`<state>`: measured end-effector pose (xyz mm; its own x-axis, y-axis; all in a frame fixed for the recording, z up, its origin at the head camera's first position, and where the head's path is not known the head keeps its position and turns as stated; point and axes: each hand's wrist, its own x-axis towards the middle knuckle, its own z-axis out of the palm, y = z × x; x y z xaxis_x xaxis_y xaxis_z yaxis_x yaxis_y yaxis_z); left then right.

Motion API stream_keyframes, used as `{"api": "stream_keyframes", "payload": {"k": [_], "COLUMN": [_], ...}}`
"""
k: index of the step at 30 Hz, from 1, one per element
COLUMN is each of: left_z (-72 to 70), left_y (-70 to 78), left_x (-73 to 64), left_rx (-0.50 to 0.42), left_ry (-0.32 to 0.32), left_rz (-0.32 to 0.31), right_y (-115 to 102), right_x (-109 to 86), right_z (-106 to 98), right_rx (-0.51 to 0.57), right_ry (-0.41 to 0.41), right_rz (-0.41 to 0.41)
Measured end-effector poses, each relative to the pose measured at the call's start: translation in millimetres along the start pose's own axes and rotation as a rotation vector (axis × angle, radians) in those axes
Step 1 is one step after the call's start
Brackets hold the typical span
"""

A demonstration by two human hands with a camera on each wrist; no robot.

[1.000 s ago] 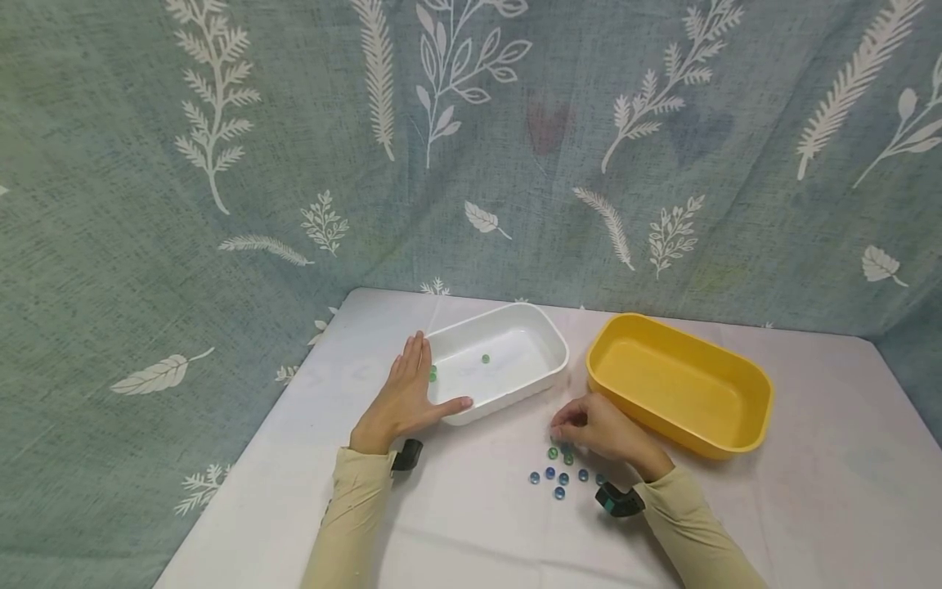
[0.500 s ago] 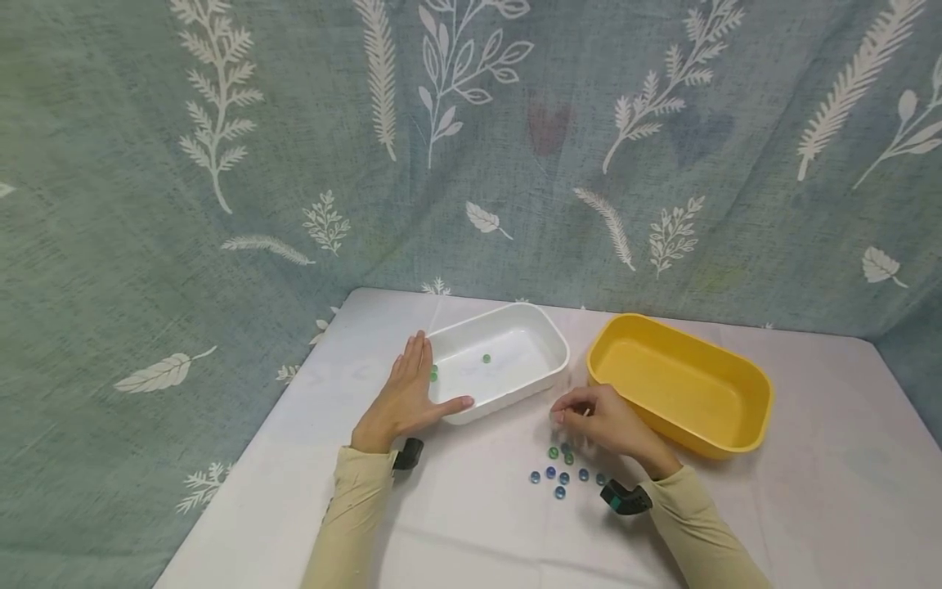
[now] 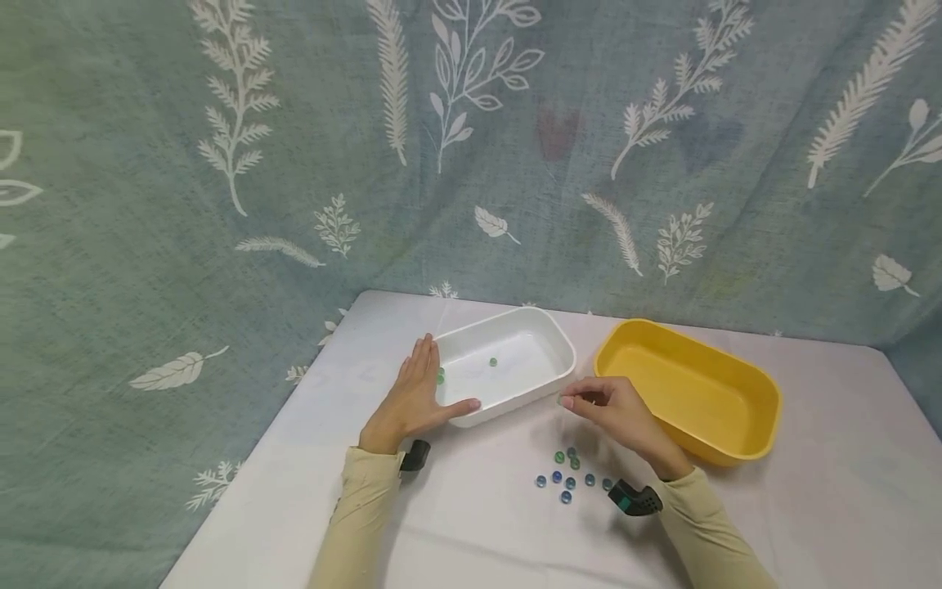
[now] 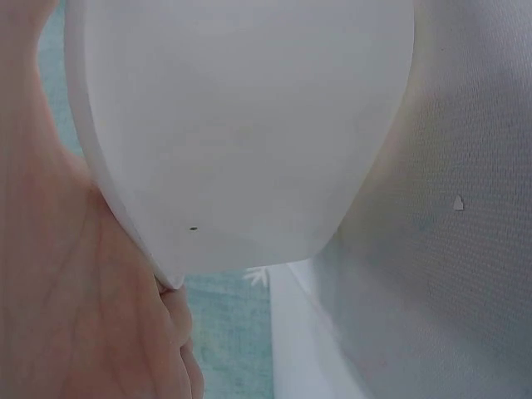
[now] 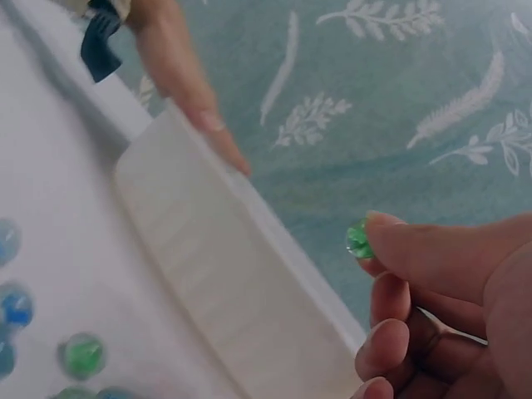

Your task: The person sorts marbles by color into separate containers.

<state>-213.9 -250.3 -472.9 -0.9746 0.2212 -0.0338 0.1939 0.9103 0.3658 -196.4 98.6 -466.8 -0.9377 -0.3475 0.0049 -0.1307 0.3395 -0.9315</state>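
My right hand (image 3: 614, 415) pinches a green glass marble (image 5: 359, 239) between thumb and fingertips, raised above the table near the white tray's front right side. My left hand (image 3: 414, 399) lies with straight fingers along the left end of the white tray (image 3: 524, 405), thumb over its front rim. Inside that tray are a few green marbles, one of them (image 3: 493, 361) near the middle and others beside the left fingers. On the table below my right hand lie several loose marbles, among them a green one (image 3: 559, 457) and a blue one (image 3: 566, 496).
A yellow tray (image 3: 765, 421) stands to the right of the white one, just behind my right hand. White cloth covers the table (image 3: 471, 523). A green patterned curtain (image 3: 412, 229) hangs behind the table and along its left side.
My right hand has risen from the loose marbles toward the white tray, with a green marble now showing at its fingertips. The left hand keeps its place on the tray; the head view has shifted slightly.
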Motion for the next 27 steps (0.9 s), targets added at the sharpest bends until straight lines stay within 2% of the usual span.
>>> {"api": "stream_keyframes", "payload": {"k": [8, 15, 20, 27], "left_z": [1.7, 5.1, 1.5, -0.4], "left_y": [2.4, -0.2, 0.8, 1.2], "left_x": [0.2, 1.5, -0.4, -0.8], "left_rx": [0.010, 0.002, -0.002, 0.015], "left_ry": [0.005, 0.010, 0.007, -0.007], "left_rz": [-0.003, 0.000, -0.001, -0.011], "right_y": [-19.1, -39.1, -48.1, -53.1], "right_x": [16.6, 29.6, 43.2, 63.3], "right_z": [-6.2, -4.8, -1.1, -0.1], "right_rx": [0.029, 0.081, 0.142, 0.020], "right_ry": [0.010, -0.017, -0.036, -0.018], "right_rz": [-0.065, -0.069, -0.059, -0.066]}}
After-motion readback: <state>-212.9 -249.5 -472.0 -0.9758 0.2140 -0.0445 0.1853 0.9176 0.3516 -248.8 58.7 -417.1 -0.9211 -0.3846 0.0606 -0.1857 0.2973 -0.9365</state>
